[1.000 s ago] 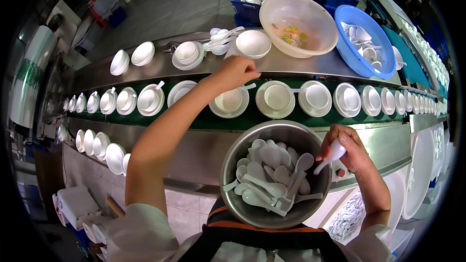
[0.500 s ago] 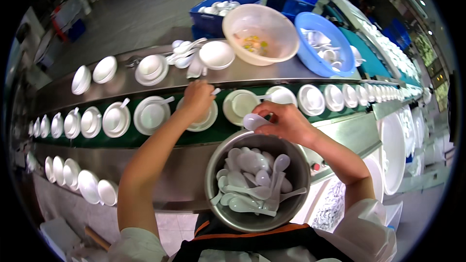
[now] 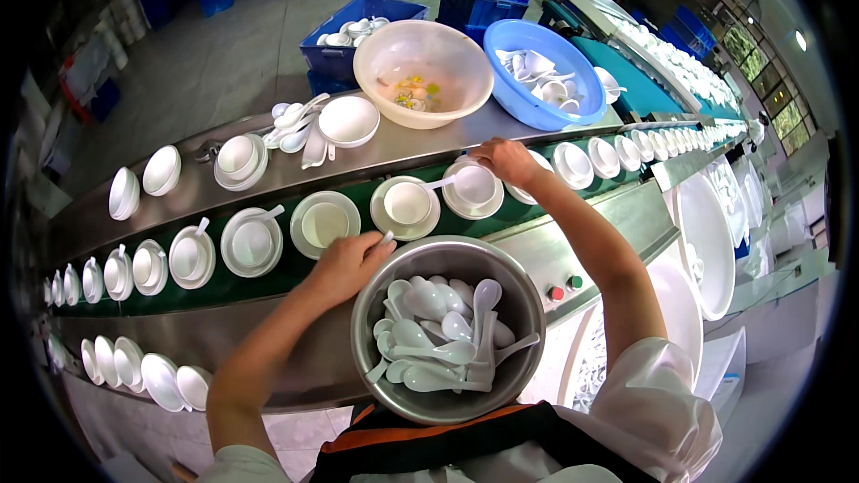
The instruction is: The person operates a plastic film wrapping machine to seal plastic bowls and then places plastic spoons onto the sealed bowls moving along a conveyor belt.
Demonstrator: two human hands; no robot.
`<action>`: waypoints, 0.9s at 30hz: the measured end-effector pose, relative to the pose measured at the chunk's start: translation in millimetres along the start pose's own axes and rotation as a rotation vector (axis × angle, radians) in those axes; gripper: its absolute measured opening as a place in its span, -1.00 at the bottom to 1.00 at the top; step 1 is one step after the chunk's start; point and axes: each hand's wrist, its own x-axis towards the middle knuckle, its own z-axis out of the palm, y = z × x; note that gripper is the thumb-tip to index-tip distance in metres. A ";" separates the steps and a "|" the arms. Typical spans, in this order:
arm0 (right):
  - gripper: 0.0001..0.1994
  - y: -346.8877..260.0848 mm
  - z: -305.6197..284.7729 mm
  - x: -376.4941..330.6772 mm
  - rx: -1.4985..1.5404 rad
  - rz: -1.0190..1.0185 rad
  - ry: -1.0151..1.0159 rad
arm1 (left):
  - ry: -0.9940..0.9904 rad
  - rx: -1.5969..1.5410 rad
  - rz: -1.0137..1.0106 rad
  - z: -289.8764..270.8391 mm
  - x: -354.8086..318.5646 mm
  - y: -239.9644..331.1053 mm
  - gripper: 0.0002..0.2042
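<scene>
My left hand (image 3: 351, 266) is closed just left of the steel bowl (image 3: 362, 344). A small white tip of a spoon (image 3: 386, 238) pokes out between thumb and finger; the rest is hidden. My right hand (image 3: 508, 164) reaches over the green belt (image 3: 300, 279), its fingers bent at the far rim of a white bowl on a plate (image 3: 474, 188). Whatever those fingers hold is hidden. A white spoon handle (image 3: 438, 183) sticks out leftward from that bowl. To its left stands another bowl (image 3: 407, 204) on its plate. White spoons (image 3: 438, 351) are heaped in the steel bowl.
Behind the belt, a metal ledge carries loose spoons (image 3: 291, 131), a white bowl (image 3: 349, 121), a cream basin (image 3: 425, 116) with food scraps and a blue basin (image 3: 546, 36) of dishes. Red and green buttons (image 3: 565, 288) sit right of the steel bowl. Stacked bowls (image 3: 161, 382) line the front left.
My left hand has drawn back from the belt toward the steel bowl. My right hand, earlier holding a spoon above that bowl, has reached forward over the belt. The view has shifted.
</scene>
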 end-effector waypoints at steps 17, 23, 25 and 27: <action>-0.72 32.1 -10.0 4.6 0.148 0.117 0.048 | -0.070 -0.250 -0.360 56.0 14.5 48.4 -0.68; -0.60 39.3 -37.2 4.1 0.878 0.283 -0.490 | 0.008 -0.279 -0.355 87.7 33.5 73.9 -0.65; -0.58 54.1 -27.3 -5.7 1.065 0.099 -0.469 | -0.002 -0.270 -0.374 96.9 39.5 75.2 -0.64; -0.70 51.8 -29.4 -11.1 0.942 0.040 -0.396 | 0.025 -0.281 -0.379 100.2 39.8 79.7 -0.63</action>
